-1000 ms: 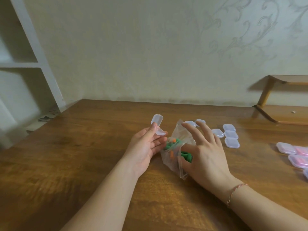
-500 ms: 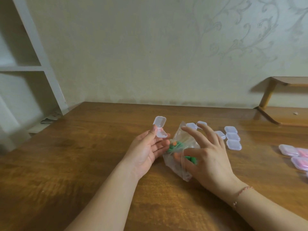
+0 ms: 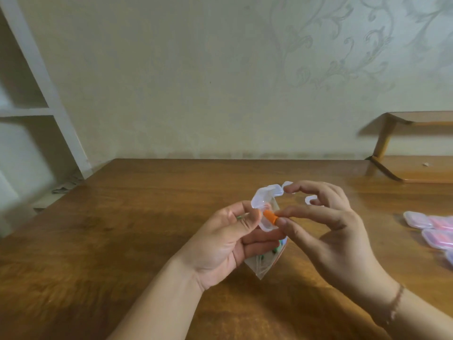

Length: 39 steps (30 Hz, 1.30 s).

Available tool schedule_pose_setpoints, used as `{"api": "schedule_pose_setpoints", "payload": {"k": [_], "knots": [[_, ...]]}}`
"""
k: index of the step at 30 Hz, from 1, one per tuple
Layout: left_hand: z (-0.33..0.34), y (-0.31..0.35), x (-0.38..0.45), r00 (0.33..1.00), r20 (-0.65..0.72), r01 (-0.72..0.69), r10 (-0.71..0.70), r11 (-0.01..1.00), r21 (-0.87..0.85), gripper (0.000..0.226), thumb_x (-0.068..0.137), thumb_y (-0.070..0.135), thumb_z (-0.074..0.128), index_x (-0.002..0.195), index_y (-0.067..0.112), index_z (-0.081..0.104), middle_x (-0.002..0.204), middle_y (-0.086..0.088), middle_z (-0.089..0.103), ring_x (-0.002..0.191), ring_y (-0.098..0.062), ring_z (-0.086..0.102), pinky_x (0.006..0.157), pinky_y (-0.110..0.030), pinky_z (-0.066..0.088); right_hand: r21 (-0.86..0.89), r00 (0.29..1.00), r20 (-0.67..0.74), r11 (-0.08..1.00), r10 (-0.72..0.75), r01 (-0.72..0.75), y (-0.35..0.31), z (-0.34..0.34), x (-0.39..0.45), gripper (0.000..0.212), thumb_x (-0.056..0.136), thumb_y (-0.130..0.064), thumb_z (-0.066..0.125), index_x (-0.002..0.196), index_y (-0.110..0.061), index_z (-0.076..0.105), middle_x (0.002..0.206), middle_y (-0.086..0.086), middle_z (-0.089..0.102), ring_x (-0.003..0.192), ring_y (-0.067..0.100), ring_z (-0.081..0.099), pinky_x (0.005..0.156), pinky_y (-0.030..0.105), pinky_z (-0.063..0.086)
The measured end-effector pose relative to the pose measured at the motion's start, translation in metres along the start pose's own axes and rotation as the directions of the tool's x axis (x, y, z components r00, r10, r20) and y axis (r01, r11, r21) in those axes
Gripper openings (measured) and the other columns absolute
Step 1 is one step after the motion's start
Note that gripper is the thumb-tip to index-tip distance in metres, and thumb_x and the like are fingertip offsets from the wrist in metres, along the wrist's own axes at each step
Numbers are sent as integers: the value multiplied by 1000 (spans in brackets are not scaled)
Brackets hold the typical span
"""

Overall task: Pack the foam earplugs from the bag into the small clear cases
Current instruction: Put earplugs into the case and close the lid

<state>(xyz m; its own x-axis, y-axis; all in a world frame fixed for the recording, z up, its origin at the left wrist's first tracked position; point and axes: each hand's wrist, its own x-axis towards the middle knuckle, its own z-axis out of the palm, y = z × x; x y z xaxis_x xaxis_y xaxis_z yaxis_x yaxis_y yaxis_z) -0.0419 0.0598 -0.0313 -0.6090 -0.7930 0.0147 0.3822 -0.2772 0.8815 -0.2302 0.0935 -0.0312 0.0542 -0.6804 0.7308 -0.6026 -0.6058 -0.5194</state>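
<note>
My left hand point(image 3: 228, 239) holds a small clear case point(image 3: 263, 202) with its lid swung open, raised above the wooden table point(image 3: 122, 241). My right hand point(image 3: 328, 231) pinches an orange foam earplug point(image 3: 270, 216) between thumb and forefinger, right at the case's open lower half. The clear plastic bag point(image 3: 266, 263) with green and other earplugs lies on the table under and behind both hands, mostly hidden. Two empty clear cases point(image 3: 311, 199) show between my right fingers.
Several closed cases holding pink earplugs point(image 3: 431, 227) lie at the right edge of the table. A low wooden shelf point(image 3: 416, 168) stands at the back right. A white shelving unit point(image 3: 36, 106) stands to the left, beside the wall.
My right hand has come out of the bag with an orange earplug and brought it to the open case. My left hand lifted the case up and toward the right.
</note>
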Motion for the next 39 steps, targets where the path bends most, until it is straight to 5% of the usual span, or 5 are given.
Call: {"api": "schedule_pose_setpoints", "payload": {"k": [16,22,28,32,39], "knots": [[-3,-3,0,999,30,30,-30,999,16,45,90,28,64,129,6,62,119,-22,67,104,-29,69,89,-37,58,66,990,140,997,27,-37,-6,4,-3,17,82,-43,61,93,-43,74,135,-19,49,132,16,41,101,29,35],[-8,9,1,990,-138,-10,-11,989,-149,29,91,17,57,112,1,68,113,-26,70,90,-28,74,79,-37,62,133,993,-73,987,98,-88,1,-4,-2,20,82,-38,61,98,-31,70,110,-7,57,106,14,54,80,19,45],[-31,16,10,872,-489,55,-28,998,41,37,94,18,63,129,7,55,108,-20,73,95,-27,74,71,-36,62,-349,987,79,931,141,-105,18,7,-7,12,80,-43,62,76,-37,71,122,-8,55,115,15,42,85,30,42],[-38,19,13,844,-537,12,18,999,52,40,96,20,62,133,9,52,117,-18,67,94,-24,75,69,-32,61,-496,932,273,865,237,-75,22,18,-8,21,84,-47,54,96,-48,72,154,-7,30,142,27,19,106,51,36],[-35,13,24,876,-481,50,-49,999,-11,37,94,21,65,128,10,57,122,-19,65,94,-27,74,66,-32,61,-569,845,347,808,406,-154,16,28,15,26,92,-47,48,109,-47,68,159,-10,13,146,25,4,113,47,26]]}}
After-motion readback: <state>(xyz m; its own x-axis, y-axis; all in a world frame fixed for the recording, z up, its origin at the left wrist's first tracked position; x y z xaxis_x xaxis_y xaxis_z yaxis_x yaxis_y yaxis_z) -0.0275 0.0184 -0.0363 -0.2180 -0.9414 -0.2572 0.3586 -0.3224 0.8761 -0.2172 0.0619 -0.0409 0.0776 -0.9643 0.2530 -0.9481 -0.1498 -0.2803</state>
